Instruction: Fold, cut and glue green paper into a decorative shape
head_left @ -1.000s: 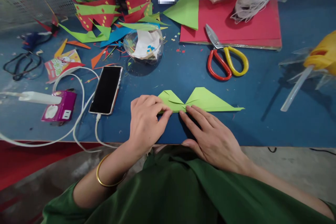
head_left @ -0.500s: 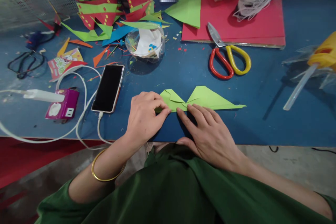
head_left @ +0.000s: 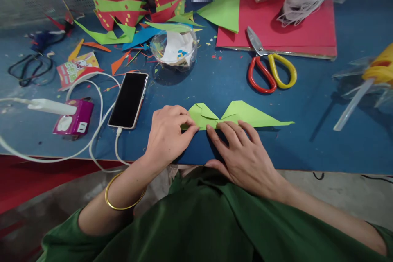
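A folded piece of light green paper (head_left: pixel 245 114) lies along the front of the blue table, with two raised peaks and a notch between them. At its left end my left hand (head_left: pixel 172 133) closes thumb and index finger on the lower edge; that end is hidden beneath the fingers. My right hand (head_left: pixel 242 151) rests with fingers spread, their tips pressing the paper's lower edge just right of the middle. Beyond the paper, to the right, lie scissors (head_left: pixel 260 51) with one red and one yellow handle, blades slightly crossed and pointing away.
A phone (head_left: pixel 129 100) on a white cable and a purple power adapter (head_left: pixel 73 118) lie left. Behind are a clear bowl (head_left: pixel 158 53) of scraps, red-green paper pieces (head_left: pixel 118 14), a red paper stack (head_left: pixel 285 35) and a green sheet (head_left: pixel 225 8). A yellow glue gun (head_left: pixel 380 67) sits right.
My right hand's fingers have spread a little and shifted slightly along the paper's edge. My left hand stays on the left end. The whole view has shifted slightly.
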A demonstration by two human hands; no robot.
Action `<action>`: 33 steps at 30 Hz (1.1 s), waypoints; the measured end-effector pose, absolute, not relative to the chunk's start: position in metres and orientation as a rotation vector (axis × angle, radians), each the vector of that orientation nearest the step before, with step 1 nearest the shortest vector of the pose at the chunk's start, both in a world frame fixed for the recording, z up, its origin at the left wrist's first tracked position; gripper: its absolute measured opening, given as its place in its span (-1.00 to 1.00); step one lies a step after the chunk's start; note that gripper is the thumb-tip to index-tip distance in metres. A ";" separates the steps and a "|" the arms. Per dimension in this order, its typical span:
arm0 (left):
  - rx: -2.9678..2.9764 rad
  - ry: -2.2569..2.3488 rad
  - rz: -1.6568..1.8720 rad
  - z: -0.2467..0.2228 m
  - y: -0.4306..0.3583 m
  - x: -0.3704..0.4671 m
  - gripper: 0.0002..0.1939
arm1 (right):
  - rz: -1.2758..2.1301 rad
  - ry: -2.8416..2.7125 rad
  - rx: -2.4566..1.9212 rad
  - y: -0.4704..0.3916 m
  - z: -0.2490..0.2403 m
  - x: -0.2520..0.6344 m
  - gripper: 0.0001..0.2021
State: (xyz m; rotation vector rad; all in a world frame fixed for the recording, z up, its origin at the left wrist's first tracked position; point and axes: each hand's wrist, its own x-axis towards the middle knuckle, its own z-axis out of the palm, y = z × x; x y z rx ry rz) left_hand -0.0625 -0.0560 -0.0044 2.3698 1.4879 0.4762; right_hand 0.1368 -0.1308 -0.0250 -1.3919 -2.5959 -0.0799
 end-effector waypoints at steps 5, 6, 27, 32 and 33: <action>2.381 1.480 0.466 -0.003 -0.056 -0.062 -0.85 | -0.031 -2.630 -1.272 -0.125 -0.024 0.129 -0.32; 2.384 1.482 0.465 -0.003 -0.056 -0.062 -0.85 | -0.030 -2.640 -1.263 -0.124 -0.023 0.127 -0.34; 2.300 1.569 0.506 -0.004 -0.058 -0.086 -0.85 | 0.063 -2.629 -1.290 -0.122 -0.022 0.124 -0.39; 2.321 1.571 0.508 -0.005 -0.059 -0.086 -0.85 | 0.045 -2.631 -1.311 -0.123 -0.022 0.122 -0.39; 2.327 1.569 0.510 -0.005 -0.059 -0.086 -0.85 | 0.037 -2.633 -1.318 -0.122 -0.022 0.121 -0.38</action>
